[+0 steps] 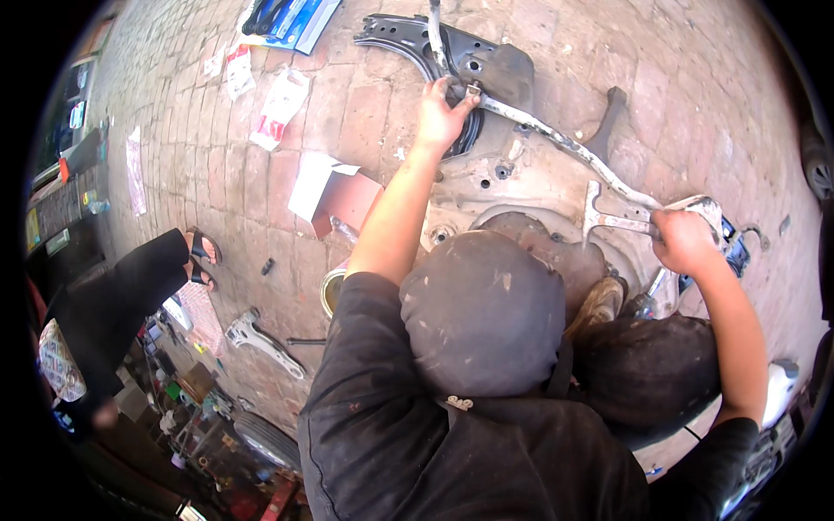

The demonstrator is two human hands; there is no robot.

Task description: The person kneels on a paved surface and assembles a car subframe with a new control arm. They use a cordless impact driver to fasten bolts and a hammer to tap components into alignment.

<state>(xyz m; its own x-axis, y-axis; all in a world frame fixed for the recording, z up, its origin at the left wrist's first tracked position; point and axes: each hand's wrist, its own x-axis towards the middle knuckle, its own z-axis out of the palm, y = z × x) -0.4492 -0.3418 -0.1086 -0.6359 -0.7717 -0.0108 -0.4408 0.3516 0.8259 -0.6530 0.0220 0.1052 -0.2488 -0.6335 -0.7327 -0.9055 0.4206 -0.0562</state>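
My left hand (441,117) is closed around a scuffed pale metal anti-roll bar (565,143) at its bend, thumb beside an upright bolt (473,90). The bar curves down to the right across a dusty metal subframe (482,184) lying in front of my knees. Wrapped round a hammer's handle, my right hand (685,240) is near the bar's right end. The hammer (592,215) has its worn metal head to the left, over the subframe. Beyond my left hand, a black control arm (395,33) lies on the bricks.
An open white box (311,193) and plastic packets (282,106) lie left of my arm. A silver control arm (261,343) and a round tin (330,291) are nearer. Someone in sandals (204,247) is at left, near a tyre (268,438) and clutter. A dark metal bracket (608,126) lies beyond the bar.
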